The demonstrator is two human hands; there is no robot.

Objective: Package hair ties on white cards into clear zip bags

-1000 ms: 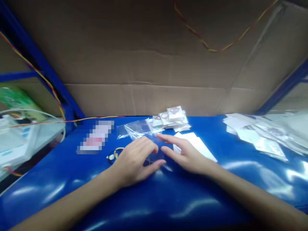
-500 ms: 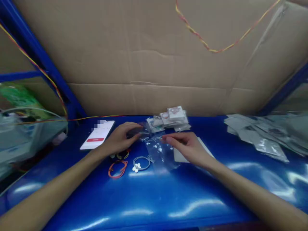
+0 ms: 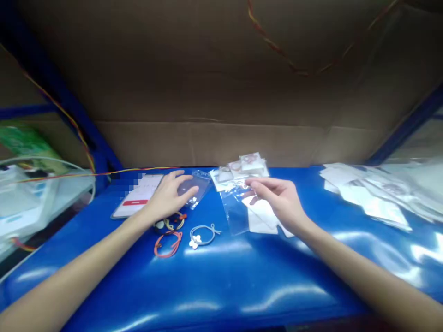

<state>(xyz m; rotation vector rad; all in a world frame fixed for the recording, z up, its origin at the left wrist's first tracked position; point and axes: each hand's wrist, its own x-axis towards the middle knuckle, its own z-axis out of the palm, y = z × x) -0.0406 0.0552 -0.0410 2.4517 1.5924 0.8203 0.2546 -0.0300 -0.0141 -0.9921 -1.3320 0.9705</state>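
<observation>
My right hand (image 3: 277, 198) pinches the top edge of a clear plastic bag (image 3: 235, 210), which hangs over the blue table. Under that hand lie white cards (image 3: 263, 221). My left hand (image 3: 173, 191), fingers spread, rests by another clear bag (image 3: 200, 184) at the far middle. Nearer me are a grey hair tie with a white flower (image 3: 204, 235), a coral hair tie (image 3: 168, 244) and dark and yellow hair ties (image 3: 171, 222). Small bagged cards with hair ties (image 3: 251, 162) are piled behind the hands.
A phone (image 3: 140, 196) with a lit screen lies left of my left hand. Stacked clear packets (image 3: 367, 189) are on the right. A cardboard wall (image 3: 214, 143) closes the back, with blue posts (image 3: 100, 152) at the sides.
My right hand has moved right with the clear bag, away from my left hand. My left hand has shifted slightly left and its fingers have spread apart. The picture's lighting has changed.
</observation>
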